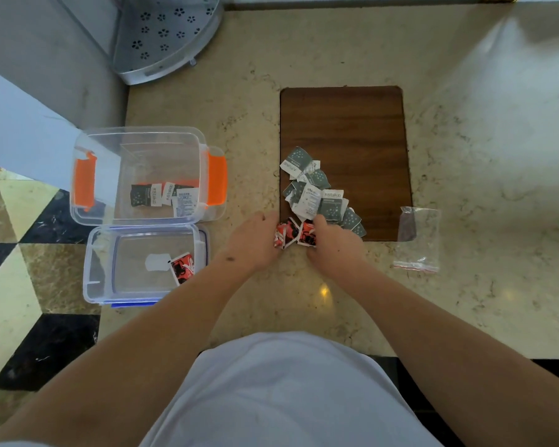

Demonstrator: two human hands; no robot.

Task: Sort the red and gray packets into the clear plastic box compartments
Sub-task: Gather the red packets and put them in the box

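Several gray packets (317,190) lie in a heap on the near left part of a brown wooden board (346,124). Red packets (292,233) lie at the board's near left corner, between my two hands. My left hand (255,240) touches them from the left and my right hand (333,241) from the right, fingers curled onto the packets. The clear box with orange latches (136,175) holds a few gray packets (163,196). In front of it, the clear box with blue trim (142,266) holds one red packet (183,267).
An empty clear zip bag (418,238) lies right of the board. A grey perforated metal corner shelf (165,33) stands at the back left. A pale grey panel (20,130) rises left of the boxes. The floor is beige marble, with black and yellow tiles at left.
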